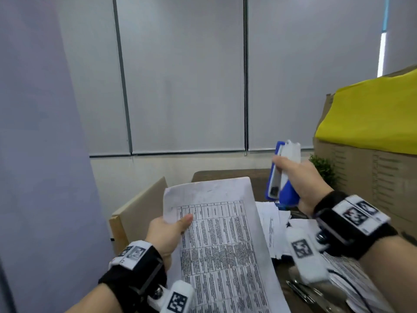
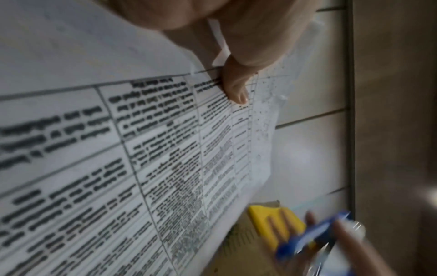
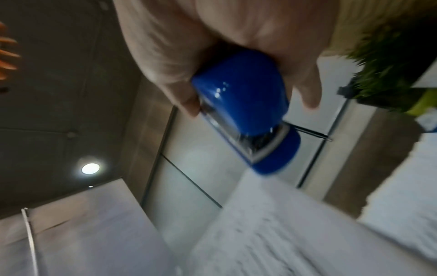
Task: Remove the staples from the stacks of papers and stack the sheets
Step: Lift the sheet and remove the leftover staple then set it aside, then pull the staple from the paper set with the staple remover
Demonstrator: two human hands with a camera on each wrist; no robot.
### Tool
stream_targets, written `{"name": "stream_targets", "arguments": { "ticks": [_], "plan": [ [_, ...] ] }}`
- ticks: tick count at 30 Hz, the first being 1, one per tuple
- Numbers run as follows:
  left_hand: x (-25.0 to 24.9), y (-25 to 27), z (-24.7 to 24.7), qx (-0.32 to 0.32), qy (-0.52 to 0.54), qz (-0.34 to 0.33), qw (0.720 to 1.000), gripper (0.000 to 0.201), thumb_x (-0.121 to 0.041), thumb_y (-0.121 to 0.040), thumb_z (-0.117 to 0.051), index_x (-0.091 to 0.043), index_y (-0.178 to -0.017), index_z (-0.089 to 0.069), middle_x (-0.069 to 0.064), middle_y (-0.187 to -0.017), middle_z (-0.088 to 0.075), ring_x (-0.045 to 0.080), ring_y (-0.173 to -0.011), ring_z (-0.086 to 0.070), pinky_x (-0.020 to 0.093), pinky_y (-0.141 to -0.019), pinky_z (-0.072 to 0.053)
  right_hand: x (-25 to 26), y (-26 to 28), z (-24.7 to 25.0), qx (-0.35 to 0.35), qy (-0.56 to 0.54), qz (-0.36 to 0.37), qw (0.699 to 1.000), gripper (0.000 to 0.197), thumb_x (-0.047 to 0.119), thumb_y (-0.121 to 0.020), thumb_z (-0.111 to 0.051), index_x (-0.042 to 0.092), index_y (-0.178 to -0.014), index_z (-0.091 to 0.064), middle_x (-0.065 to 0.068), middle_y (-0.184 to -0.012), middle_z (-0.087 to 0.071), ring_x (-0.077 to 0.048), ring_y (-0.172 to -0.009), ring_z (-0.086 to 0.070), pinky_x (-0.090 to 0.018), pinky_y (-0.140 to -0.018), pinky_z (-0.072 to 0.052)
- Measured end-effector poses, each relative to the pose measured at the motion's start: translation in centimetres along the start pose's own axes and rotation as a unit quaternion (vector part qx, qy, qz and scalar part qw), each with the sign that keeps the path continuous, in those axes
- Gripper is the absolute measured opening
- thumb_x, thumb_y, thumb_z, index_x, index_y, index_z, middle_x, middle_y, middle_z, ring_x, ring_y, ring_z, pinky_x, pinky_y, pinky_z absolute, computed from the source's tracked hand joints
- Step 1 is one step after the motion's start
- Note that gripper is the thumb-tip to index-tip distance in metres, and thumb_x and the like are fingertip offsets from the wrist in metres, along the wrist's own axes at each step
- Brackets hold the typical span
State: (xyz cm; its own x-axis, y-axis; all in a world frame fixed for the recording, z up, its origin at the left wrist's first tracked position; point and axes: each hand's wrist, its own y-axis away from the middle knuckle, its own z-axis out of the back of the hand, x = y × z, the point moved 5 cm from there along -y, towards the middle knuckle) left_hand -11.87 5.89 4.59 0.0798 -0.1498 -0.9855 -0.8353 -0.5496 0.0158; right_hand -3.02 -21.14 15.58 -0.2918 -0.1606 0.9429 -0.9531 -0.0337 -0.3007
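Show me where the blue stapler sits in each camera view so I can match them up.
Head: the blue stapler is right of centre, upright in the right hand, above the papers.
Left wrist: blue stapler, blurred, at the lower right, past the printed sheet's edge.
Right wrist: blue stapler fills the centre, fingers wrapped round it.
Shared landmark: the printed sheet held by the left hand.

Printed sheet (image 1: 223, 240) held up (tilted); blue stapler (image 1: 282, 177) raised.

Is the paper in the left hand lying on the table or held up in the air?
Held up. The left hand pinches the printed paper near its top corner, thumb on the front, and the sheet slants above the table.
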Motion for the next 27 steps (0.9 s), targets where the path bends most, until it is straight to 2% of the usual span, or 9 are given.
{"name": "stream_targets", "arguments": {
  "ticks": [2, 6, 10, 13, 17, 20, 22, 24, 27],
  "plan": [
    [-0.5, -0.8, 0.0, 0.024, 0.033, 0.018, 0.999, 0.032, -0.009, -0.081, -0.075, 0.005, -0.108, -0.067, 0.025, -0.099, -0.073, 0.042, -0.096, -0.069, 0.059, -0.094, -0.05, -2.2, 1.7, 1.2, 0.104, 0.05, -0.071, 0.991, 0.02, 0.022, -0.089, -0.065, 0.003, -0.094, -0.061, -0.007, -0.064, -0.06, -0.017, -0.048, -0.058, -0.024, -0.043, -0.046],
    [-1.5, -1.1, -3.7, 0.065, 0.007, -0.029, 0.997, 0.042, -0.018, -0.079, -0.08, 0.004, -0.111, -0.063, 0.026, -0.11, -0.069, 0.043, -0.105, -0.066, 0.056, -0.097, -0.05, -5.4, 5.5, 2.5, 0.278, 0.132, -0.158, 0.938, 0.024, 0.017, -0.093, -0.058, 0.001, -0.11, -0.063, -0.019, -0.102, -0.072, -0.03, -0.089, -0.07, -0.039, -0.077, -0.059],
    [-1.2, -0.7, -9.2, 0.203, -0.095, -0.055, 0.973, 0.058, -0.036, -0.068, -0.085, -0.002, -0.111, -0.066, 0.016, -0.099, -0.074, 0.032, -0.087, -0.072, 0.047, -0.08, -0.058, -4.9, 4.0, 6.5, 0.244, 0.326, -0.097, 0.908, 0.019, 0.029, -0.092, -0.061, 0.011, -0.09, -0.065, -0.007, -0.084, -0.071, -0.014, -0.07, -0.065, -0.025, -0.07, -0.052],
    [-1.1, -0.7, -11.9, 0.238, -0.383, -0.161, 0.878, 0.034, -0.038, -0.083, -0.076, -0.012, -0.098, -0.061, 0.005, -0.085, -0.069, 0.019, -0.066, -0.065, 0.029, -0.054, -0.051, -4.1, -1.1, 12.8, 0.143, 0.536, -0.05, 0.831, 0.032, 0.041, -0.09, -0.062, 0.011, -0.078, -0.064, -0.006, -0.073, -0.066, -0.019, -0.062, -0.058, -0.025, -0.057, -0.04],
    [1.9, -3.1, -12.5, 0.246, -0.665, -0.197, 0.677, 0.023, -0.044, -0.088, -0.066, -0.024, -0.098, -0.067, -0.006, -0.106, -0.068, 0.013, -0.099, -0.062, 0.029, -0.089, -0.051, -6.5, -6.3, 19.4, 0.093, 0.679, -0.126, 0.718, 0.029, 0.04, -0.089, -0.062, 0.011, -0.089, -0.058, -0.005, -0.084, -0.063, -0.013, -0.061, -0.054, -0.018, -0.049, -0.037],
    [5.2, -5.0, -12.5, 0.261, -0.719, -0.158, 0.624, 0.033, -0.047, -0.085, -0.067, -0.027, -0.111, -0.065, -0.006, -0.121, -0.062, 0.016, -0.111, -0.058, 0.03, -0.094, -0.047, -10.4, -7.7, 21.0, 0.117, 0.748, -0.174, 0.63, 0.033, 0.042, -0.091, -0.056, 0.013, -0.106, -0.053, 0.0, -0.09, -0.051, -0.005, -0.067, -0.044, -0.013, -0.053, -0.035],
    [7.2, -6.4, -12.7, 0.283, -0.739, -0.139, 0.595, 0.047, -0.049, -0.08, -0.072, -0.029, -0.121, -0.059, -0.007, -0.129, -0.055, 0.016, -0.119, -0.053, 0.031, -0.099, -0.044, -12.8, -8.3, 21.1, 0.128, 0.782, -0.165, 0.587, 0.04, 0.044, -0.091, -0.05, 0.017, -0.12, -0.054, -0.004, -0.11, -0.046, -0.015, -0.093, -0.044, -0.023, -0.078, -0.04],
    [8.8, -7.4, -13.0, 0.306, -0.75, -0.135, 0.571, 0.057, -0.05, -0.075, -0.076, -0.03, -0.125, -0.055, -0.008, -0.133, -0.052, 0.016, -0.122, -0.05, 0.033, -0.103, -0.043, -14.8, -8.8, 20.1, 0.152, 0.763, -0.16, 0.608, 0.038, 0.044, -0.089, -0.053, 0.018, -0.118, -0.056, -0.009, -0.124, -0.049, -0.022, -0.109, -0.048, -0.026, -0.085, -0.04],
    [9.8, -8.0, -13.5, 0.329, -0.749, -0.128, 0.56, 0.047, -0.045, -0.079, -0.075, -0.031, -0.12, -0.059, -0.01, -0.127, -0.056, 0.013, -0.117, -0.052, 0.028, -0.1, -0.043, -17.2, -8.8, 17.6, 0.225, 0.719, -0.168, 0.636, 0.038, 0.044, -0.084, -0.062, 0.014, -0.107, -0.06, -0.007, -0.111, -0.064, -0.019, -0.087, -0.055, -0.023, -0.071, -0.041]
  ]
}}
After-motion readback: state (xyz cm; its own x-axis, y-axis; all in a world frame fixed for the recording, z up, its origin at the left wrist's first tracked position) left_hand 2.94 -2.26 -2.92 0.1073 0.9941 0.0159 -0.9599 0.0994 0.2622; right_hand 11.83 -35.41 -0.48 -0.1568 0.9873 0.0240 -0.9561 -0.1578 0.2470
